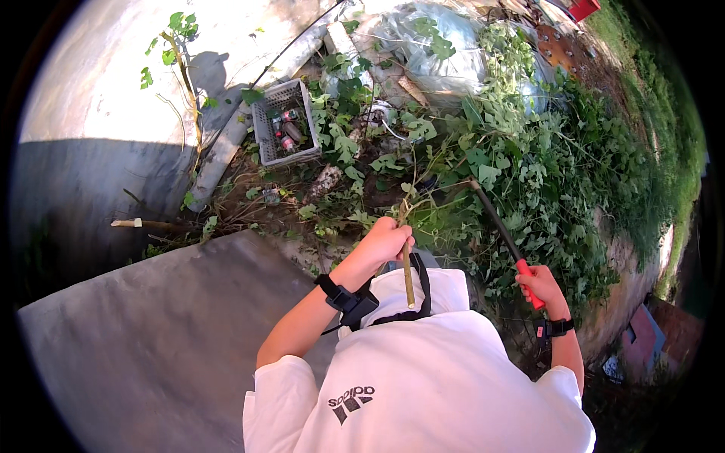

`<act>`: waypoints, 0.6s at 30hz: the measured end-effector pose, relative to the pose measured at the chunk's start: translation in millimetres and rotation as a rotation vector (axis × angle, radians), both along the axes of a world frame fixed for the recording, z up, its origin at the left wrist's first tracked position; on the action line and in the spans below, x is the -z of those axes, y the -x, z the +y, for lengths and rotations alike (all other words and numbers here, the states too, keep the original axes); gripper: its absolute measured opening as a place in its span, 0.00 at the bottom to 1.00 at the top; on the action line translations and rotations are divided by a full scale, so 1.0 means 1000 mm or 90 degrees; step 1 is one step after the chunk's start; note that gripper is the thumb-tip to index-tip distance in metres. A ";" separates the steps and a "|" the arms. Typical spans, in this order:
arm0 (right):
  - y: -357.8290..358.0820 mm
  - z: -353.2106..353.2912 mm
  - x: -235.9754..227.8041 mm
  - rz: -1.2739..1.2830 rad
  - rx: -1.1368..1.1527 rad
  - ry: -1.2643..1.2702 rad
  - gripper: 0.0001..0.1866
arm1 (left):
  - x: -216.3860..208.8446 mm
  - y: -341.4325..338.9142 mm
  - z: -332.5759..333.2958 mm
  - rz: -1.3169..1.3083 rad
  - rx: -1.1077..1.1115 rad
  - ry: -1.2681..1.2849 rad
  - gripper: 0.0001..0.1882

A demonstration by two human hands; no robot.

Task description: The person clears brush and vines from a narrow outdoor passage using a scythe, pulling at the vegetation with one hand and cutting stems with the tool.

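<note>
My left hand (387,240) is closed round a cut, leafy branch (409,281), whose bare pale end points down toward my chest. The branch's thinner twigs spread away from me into the greenery. In my right hand (541,285) is the red grip of a long dark-shafted tool (498,223). Its shaft slants up and left, and its far end lies among the leaves, where I cannot make out its shape. Beyond both hands, a mass of green leafy vines (544,174) covers the ground at the right.
A grey plastic crate (290,158) holding several bottles stands beyond my left hand. Bluish plastic sheeting (438,45) lies at the far side. A concrete slab (174,325) fills the near left. One cut branch (185,72) leans by the pale paving, and another cut stem (147,224) juts over the shaded ground.
</note>
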State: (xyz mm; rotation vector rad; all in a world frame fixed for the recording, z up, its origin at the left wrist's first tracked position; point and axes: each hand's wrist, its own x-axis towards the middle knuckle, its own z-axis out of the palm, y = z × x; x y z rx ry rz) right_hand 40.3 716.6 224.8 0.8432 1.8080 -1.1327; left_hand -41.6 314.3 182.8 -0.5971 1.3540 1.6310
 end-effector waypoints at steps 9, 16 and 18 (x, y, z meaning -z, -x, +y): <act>-0.047 -0.001 -0.081 -0.116 -0.018 0.064 0.07 | 0.037 0.000 -0.010 0.041 -0.181 -0.142 0.12; -0.014 -0.108 0.032 -0.072 -0.141 0.184 0.08 | -0.014 -0.013 0.108 0.103 -0.343 -0.143 0.11; -0.012 -0.110 0.066 0.141 -0.162 0.153 0.08 | -0.045 -0.029 0.131 0.194 -0.216 -0.047 0.13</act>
